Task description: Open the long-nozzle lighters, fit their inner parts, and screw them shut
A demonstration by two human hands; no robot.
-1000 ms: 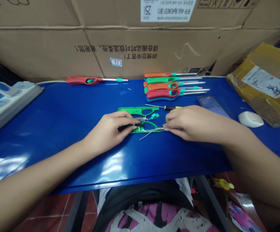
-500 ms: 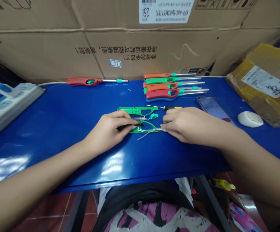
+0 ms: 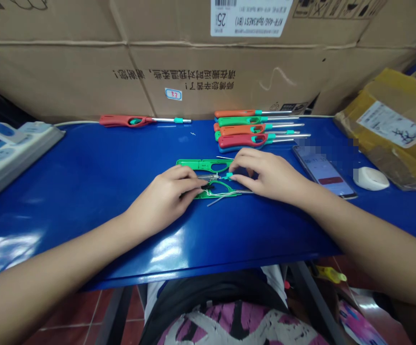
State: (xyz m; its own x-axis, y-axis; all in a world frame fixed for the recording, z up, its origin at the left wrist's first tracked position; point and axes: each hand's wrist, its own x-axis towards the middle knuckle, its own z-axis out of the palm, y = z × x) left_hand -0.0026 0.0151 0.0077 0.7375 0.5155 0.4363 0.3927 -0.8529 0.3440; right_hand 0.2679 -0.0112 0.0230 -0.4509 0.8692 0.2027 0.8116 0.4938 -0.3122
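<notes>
My left hand (image 3: 174,189) is closed over the left part of the lower green lighter shell half (image 3: 233,193), thumb and forefinger pinching a small black igniter piece (image 3: 206,187). Thin white wires run right from there to a metal tube (image 3: 244,191). Above it lies the other green shell half (image 3: 202,165), with a clear fuel tank (image 3: 209,177) between the halves, partly behind my left fingers. My right hand (image 3: 265,172) has thumb and forefinger closed at the right end of a teal trigger (image 3: 226,176). A screwdriver's shaft (image 3: 224,157) shows behind, its handle hidden by my right hand.
Several assembled lighters (image 3: 243,129) are stacked at the back, and a red lighter (image 3: 125,120) lies left of them. A power strip (image 3: 17,148) is at the left. On the right are a phone (image 3: 319,167), a white mouse (image 3: 372,178) and a taped carton (image 3: 398,124).
My right hand has left the metal tube and moved up and left to the teal trigger. The tube now rests by the lower shell half. My left hand stays at the black piece.
</notes>
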